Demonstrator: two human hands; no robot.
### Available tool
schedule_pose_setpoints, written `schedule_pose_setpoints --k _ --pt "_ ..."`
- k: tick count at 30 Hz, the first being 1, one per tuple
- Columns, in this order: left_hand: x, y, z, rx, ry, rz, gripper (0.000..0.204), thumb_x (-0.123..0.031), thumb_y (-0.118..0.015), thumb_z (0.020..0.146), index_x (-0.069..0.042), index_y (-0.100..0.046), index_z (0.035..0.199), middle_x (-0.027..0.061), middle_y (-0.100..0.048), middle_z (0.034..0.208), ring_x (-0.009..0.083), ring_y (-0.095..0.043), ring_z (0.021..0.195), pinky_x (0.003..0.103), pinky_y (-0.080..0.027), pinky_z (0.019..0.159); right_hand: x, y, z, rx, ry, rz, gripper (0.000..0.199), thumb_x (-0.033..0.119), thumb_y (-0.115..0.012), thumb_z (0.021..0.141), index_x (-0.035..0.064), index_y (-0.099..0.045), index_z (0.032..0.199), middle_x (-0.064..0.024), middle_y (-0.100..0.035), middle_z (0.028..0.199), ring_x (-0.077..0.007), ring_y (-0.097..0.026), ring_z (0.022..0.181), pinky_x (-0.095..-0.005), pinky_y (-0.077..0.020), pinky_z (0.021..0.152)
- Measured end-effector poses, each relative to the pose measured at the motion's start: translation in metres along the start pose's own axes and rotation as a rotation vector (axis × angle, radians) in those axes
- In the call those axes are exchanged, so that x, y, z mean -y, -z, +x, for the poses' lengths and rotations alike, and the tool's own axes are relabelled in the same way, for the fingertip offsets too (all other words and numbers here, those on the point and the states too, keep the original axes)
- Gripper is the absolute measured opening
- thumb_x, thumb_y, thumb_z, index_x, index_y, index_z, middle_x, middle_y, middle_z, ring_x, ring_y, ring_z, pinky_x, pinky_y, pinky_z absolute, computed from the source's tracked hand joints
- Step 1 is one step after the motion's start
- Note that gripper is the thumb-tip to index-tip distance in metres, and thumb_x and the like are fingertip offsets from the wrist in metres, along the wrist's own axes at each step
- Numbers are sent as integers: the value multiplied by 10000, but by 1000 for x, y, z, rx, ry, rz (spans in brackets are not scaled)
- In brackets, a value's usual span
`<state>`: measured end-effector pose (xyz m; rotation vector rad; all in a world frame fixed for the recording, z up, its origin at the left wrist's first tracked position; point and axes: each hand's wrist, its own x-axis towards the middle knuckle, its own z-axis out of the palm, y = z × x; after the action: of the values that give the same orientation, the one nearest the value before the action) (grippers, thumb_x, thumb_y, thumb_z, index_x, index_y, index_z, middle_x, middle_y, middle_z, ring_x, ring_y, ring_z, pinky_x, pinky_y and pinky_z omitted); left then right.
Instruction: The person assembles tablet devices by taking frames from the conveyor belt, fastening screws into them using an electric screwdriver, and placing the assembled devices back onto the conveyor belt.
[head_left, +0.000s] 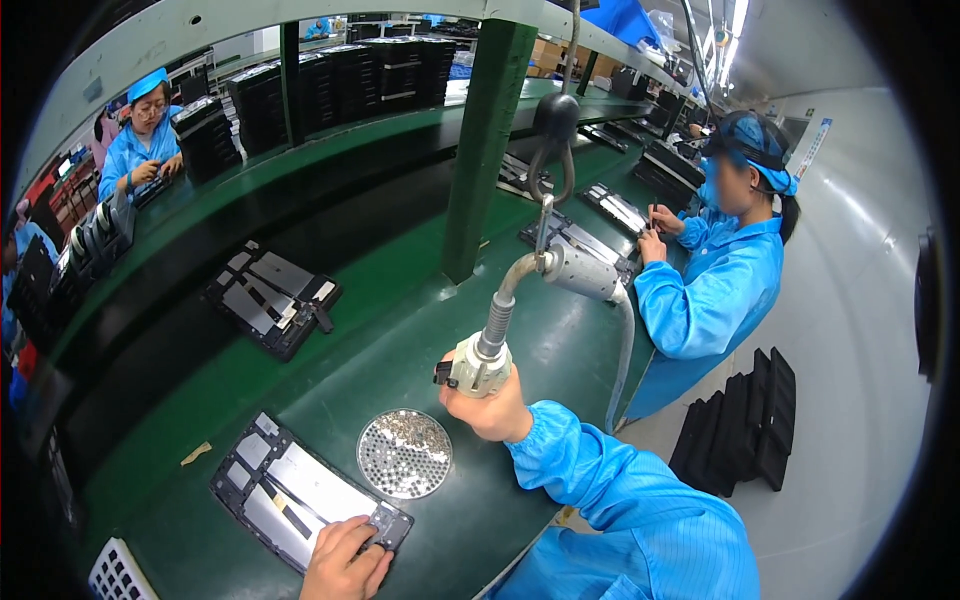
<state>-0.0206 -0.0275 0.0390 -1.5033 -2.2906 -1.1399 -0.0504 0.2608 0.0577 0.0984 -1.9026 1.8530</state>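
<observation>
At the bottom of the frame, the left hand (pixel 345 565) lies with bent fingers over the lower-right end of an opened black device (pixel 285 475), its fingertips touching it; whether they pinch anything I cannot tell. The device rests at lower left of centre on the green table (pixel 475 510), silver panels facing up. A white perforated tray (pixel 120 572) sits in the lower-left corner.

Just beside the device, near the centre, is a round dish (pixel 405 453) scattered with small metal pieces. Above and right of it, the right hand (pixel 490 408) is wrapped round a pale handheld tool (pixel 483 363) — its tip is hidden — which hangs from a metal hook (pixel 548 190).

Farther up, left of centre, lies a second opened device (pixel 272 300). At right, a co-worker in blue (pixel 715 280) handles another device (pixel 615 208); at upper left — beyond the table — another co-worker (pixel 135 165) sits near black stacks (pixel 335 85).
</observation>
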Motion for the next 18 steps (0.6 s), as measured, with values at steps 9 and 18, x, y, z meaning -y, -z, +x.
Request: schedule_pose_setpoints --k 9,18 --pt "13 4 -13 192 48 28 279 -155 -781 683 -47 -601 867 143 -575 1061 350 -549 1079 479 -447 847 -39 6 -6 -39 99 -9 366 -22 -635 752 30 -510 1091 -111 -602 967 -155 -599 704 -304 -511 601" --pt "-5 6 -24 184 208 237 408 -117 -736 721 -30 -568 1082 135 -557 1156 370 -471 1201 569 -336 1004 -13 12 -10 -74 33 114 351 -61 -577 742 1 -482 1074 -121 -567 920 -194 -568 615 -346 -485 566"
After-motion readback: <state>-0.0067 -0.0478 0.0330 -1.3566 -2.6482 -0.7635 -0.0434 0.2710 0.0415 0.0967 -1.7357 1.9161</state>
